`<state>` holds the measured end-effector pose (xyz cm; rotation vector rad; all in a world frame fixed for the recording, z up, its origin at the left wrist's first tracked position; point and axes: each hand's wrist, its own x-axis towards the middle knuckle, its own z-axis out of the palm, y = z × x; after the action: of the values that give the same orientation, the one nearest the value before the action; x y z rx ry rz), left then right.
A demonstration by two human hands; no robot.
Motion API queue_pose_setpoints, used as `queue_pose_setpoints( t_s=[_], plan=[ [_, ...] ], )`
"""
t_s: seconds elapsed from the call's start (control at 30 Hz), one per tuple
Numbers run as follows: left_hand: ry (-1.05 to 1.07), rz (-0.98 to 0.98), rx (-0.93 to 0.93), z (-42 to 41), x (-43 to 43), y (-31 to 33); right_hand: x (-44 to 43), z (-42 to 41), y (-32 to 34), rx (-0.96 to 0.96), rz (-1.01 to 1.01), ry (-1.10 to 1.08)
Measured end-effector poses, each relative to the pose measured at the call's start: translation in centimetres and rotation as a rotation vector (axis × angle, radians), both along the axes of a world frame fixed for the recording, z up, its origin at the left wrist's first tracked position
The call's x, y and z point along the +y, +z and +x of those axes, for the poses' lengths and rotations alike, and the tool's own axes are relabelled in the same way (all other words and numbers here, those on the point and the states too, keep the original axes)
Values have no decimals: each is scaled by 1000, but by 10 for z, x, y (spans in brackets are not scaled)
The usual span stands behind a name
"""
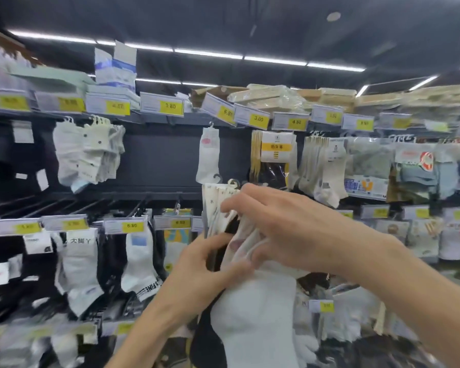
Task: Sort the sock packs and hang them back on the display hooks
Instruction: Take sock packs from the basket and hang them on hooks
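I hold a bundle of sock packs [252,301] in front of the display, mostly white with a black one at the left side. My left hand [210,264] grips the bundle from the left at its middle. My right hand [274,221] reaches over the top and its fingers curl into the card headers, spreading the packs apart. Small hanger hooks [233,182] stick up from the bundle's top. Behind it a single white sock pack [209,155] hangs on a hook of the upper row.
Display hooks [141,203] with price tags [125,225] carry white and black socks at lower left. White packs [91,152] hang at upper left, with a bare dark panel [160,158] beside them. Packaged goods fill the racks at right and the top shelf.
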<state>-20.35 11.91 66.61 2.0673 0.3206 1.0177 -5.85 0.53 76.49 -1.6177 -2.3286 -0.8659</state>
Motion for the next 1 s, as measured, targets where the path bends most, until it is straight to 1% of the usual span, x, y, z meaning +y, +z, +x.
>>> queue_pose_setpoints(
  t_s=[0.1, 0.17, 0.3, 0.33, 0.37, 0.47, 0.53, 0.6, 0.67, 0.73, 0.83, 1.0],
  plan=[
    [-33, -62, -74, -2, -2, 2, 0, -6, 0, -118, 149, -35],
    [-55, -151, -140, -3, -2, 1, 3, -5, -8, -106, 276, -80],
    [-38, -373, -266, -5, 2, -6, 3, -8, -32, 151, 625, -149],
    [-28, -405, -295, -5, 4, -8, 2, -7, -38, 220, 668, -172],
    [-18, -416, -320, -6, 5, -10, 1, -7, -44, 343, 682, -182],
    [1, -390, -371, -9, 9, -13, 5, -11, -58, 904, 604, -149],
    [30, -354, -398, -12, 12, -13, 12, -13, -64, 1146, 512, -99],
    [58, -324, -419, -15, 15, -14, 22, -14, -66, 1308, 419, 5],
    [53, -326, -438, -15, 20, -16, 31, -14, -66, 1388, 382, 103],
    [66, -330, -458, -14, 27, -17, 41, -11, -65, 1413, 379, 153],
    [74, -372, -462, -6, 41, -15, 56, -5, -64, 1394, 361, 194],
    [7, -432, -424, 17, 68, -9, 87, 18, -63, 1360, 265, 249]
  ],
)
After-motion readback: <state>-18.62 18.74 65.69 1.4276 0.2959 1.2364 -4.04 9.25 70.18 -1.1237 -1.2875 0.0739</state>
